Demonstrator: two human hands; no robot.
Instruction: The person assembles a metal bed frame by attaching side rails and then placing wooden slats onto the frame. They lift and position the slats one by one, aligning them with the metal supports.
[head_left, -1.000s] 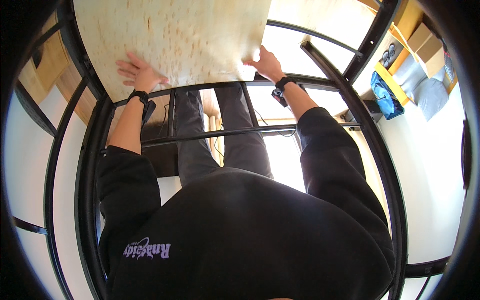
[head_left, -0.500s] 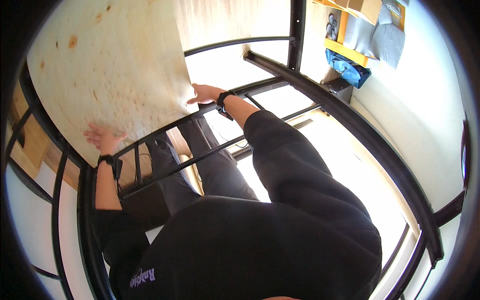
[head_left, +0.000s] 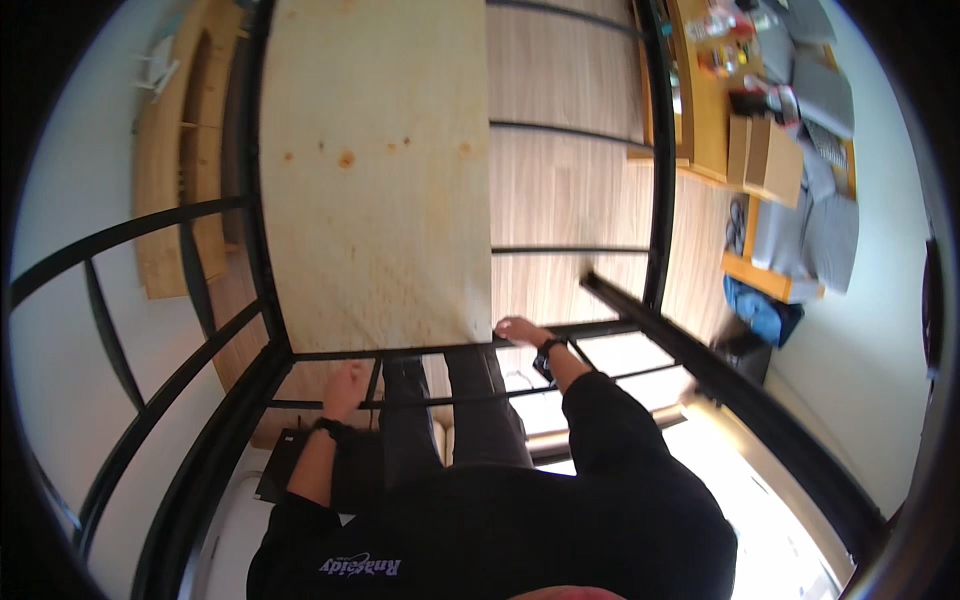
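A pale plywood board [head_left: 380, 200] with brown knots lies across the left part of a black metal bed frame [head_left: 655, 200]. My right hand [head_left: 522, 330] is at the board's near right corner, above the near rail, its fingers reaching toward the wood's edge. They look extended, with nothing held in them. My left hand [head_left: 345, 388] is on my side of the near rail, below the board's edge and apart from the board. Motion blurs its fingers. Dark bands circle both wrists.
Black slats [head_left: 570, 130] cross the frame right of the board, above a wood floor [head_left: 560, 190]. Side railings [head_left: 110, 330] rise at left, and a diagonal black bar [head_left: 740, 410] runs at right. Beyond stand a wooden cabinet [head_left: 165, 150], a cardboard box [head_left: 770, 160] and a grey-cushioned sofa [head_left: 825, 235].
My left hand has come off the board and back toward me. My right hand stays by the board's near right corner. The view has turned and shows more of the frame and room.
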